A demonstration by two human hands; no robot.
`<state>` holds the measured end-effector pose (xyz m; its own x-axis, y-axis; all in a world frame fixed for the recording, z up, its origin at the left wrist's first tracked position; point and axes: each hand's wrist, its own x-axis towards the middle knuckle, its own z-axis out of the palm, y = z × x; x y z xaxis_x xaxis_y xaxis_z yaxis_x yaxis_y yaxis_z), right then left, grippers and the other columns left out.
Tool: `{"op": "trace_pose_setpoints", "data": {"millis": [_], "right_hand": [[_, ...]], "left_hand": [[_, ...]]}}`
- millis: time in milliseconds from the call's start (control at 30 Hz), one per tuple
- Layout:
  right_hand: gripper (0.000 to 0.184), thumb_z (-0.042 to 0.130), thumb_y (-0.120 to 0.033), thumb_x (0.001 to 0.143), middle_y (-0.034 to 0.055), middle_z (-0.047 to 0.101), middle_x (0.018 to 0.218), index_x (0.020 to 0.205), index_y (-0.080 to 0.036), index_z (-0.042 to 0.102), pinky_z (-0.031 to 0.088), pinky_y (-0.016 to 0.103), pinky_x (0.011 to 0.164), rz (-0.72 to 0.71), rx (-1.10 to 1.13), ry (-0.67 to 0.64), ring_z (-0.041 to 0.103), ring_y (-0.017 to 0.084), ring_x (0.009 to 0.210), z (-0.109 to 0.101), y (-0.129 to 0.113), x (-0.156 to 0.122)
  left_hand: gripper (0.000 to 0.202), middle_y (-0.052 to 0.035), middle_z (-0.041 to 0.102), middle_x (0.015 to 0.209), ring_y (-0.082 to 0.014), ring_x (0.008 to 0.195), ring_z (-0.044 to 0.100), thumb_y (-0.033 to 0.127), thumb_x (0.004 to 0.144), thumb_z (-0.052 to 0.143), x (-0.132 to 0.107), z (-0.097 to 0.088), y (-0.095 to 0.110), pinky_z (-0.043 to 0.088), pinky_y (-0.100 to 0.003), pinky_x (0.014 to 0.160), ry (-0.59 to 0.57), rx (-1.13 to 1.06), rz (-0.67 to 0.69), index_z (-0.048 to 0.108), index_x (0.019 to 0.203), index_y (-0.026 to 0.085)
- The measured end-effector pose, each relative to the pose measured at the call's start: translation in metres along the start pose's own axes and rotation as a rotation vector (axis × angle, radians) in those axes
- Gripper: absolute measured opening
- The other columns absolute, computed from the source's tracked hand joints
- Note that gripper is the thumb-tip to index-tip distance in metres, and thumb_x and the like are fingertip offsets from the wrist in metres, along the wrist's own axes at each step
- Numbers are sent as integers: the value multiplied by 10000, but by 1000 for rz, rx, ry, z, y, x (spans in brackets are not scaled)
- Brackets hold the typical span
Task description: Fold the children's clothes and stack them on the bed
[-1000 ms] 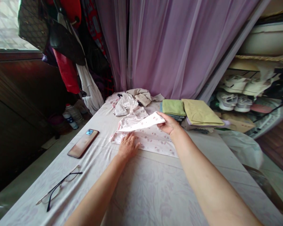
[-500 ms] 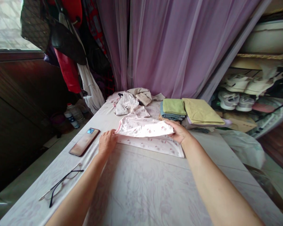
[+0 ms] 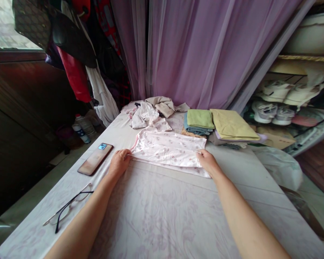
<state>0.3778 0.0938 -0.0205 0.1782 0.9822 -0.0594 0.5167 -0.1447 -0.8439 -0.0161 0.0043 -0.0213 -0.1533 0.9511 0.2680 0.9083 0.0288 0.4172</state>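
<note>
While a purple curtain (image 3: 191, 54) hangs beyond the far edge of the table (image 3: 164, 216), a pale printed garment (image 3: 167, 145) lies flat near the middle of the tabletop, between the left hand (image 3: 120, 162) and the right hand (image 3: 208, 162). Its long axis runs sideways, toward the left and right edges, and most of the fabric sits beyond the fingers, toward the far edge. Neither hand is nearer: the left pinches the near corner at the pink-trimmed end, the right pinches the cloth at the opposite end, above a lower layer showing along the near side. Along the left edge lie a phone (image 3: 95, 159), near the left hand, and a pair of glasses (image 3: 67, 208). Crumpled clothes (image 3: 148, 115) sit by the far edge; folded clothes (image 3: 233, 124) are stacked toward the far right corner.
</note>
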Motion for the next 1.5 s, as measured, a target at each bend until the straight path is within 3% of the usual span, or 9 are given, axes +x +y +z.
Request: {"op": "trace_pose_setpoints", "data": {"millis": [167, 300, 467, 667, 900, 1033, 1200, 1300, 1500], "right_hand": [[256, 546, -359, 805, 36, 695, 767, 948, -214, 702, 404, 260, 609, -157, -385, 61, 606, 192, 686, -6, 5, -12], [297, 509, -354, 859, 66, 731, 876, 1055, -223, 689, 400, 259, 624, -284, -527, 128, 638, 201, 742, -6, 9, -21], [325, 465, -338, 900, 96, 736, 1039, 1123, -212, 665, 408, 276, 644, -373, -602, 203, 654, 218, 814, 1, 18, -24], [320, 476, -337, 906, 80, 733, 1036, 1139, -219, 660, 408, 272, 645, -415, -651, 246, 643, 209, 826, 3, 20, -26], [350, 473, -311, 914, 105, 683, 1066, 1205, -203, 635, 400, 276, 632, -340, -759, 214, 617, 207, 815, -3, 3, -39], [323, 494, -255, 876, 120, 649, 1142, 1135, -199, 679, 442, 301, 786, -429, -715, 236, 597, 233, 977, -1, -18, -35], [301, 444, -243, 908, 81, 701, 1094, 1027, -213, 719, 427, 289, 873, -536, -590, 7, 596, 216, 1029, 42, -76, -20], [328, 412, -293, 937, 57, 704, 1148, 1055, -239, 713, 419, 250, 821, -455, -631, -239, 612, 190, 1044, 81, -110, -12], [376, 476, -447, 887, 78, 745, 852, 742, -216, 734, 411, 251, 661, -344, -696, -415, 654, 203, 809, 123, -137, 1]], "left_hand": [[203, -69, 726, 899, -251, 939, 636, 176, 774, 487, -1, 5, -6, 490, -339, 853, 12, -41, 46, 667, 866, 203], [202, -68, 732, 887, -248, 918, 642, 158, 758, 479, -2, 7, -7, 490, -345, 861, 19, -36, 81, 666, 818, 208], [214, -81, 733, 882, -259, 907, 643, 165, 761, 467, -2, 9, -8, 490, -361, 861, 25, -17, 107, 672, 815, 198], [236, -85, 738, 905, -264, 927, 639, 195, 776, 458, -2, 9, -8, 490, -370, 875, 29, -16, 91, 688, 830, 196], [267, -65, 746, 938, -244, 947, 640, 190, 773, 452, -3, 9, -5, 488, -355, 905, 44, -48, 31, 710, 838, 213], [277, -67, 747, 951, -244, 947, 644, 192, 776, 449, -4, 6, -2, 489, -361, 908, 30, -57, 23, 715, 850, 211], [322, -71, 738, 984, -249, 965, 638, 252, 770, 484, -5, 3, -2, 495, -355, 891, 7, -67, 17, 696, 1005, 194], [301, -65, 728, 907, -241, 896, 642, 263, 752, 504, -5, 2, -3, 507, -341, 830, 7, -82, -1, 689, 980, 194], [195, -59, 718, 863, -234, 887, 642, 239, 771, 500, -4, 5, -7, 496, -338, 822, 26, -118, 30, 670, 863, 212]]}}
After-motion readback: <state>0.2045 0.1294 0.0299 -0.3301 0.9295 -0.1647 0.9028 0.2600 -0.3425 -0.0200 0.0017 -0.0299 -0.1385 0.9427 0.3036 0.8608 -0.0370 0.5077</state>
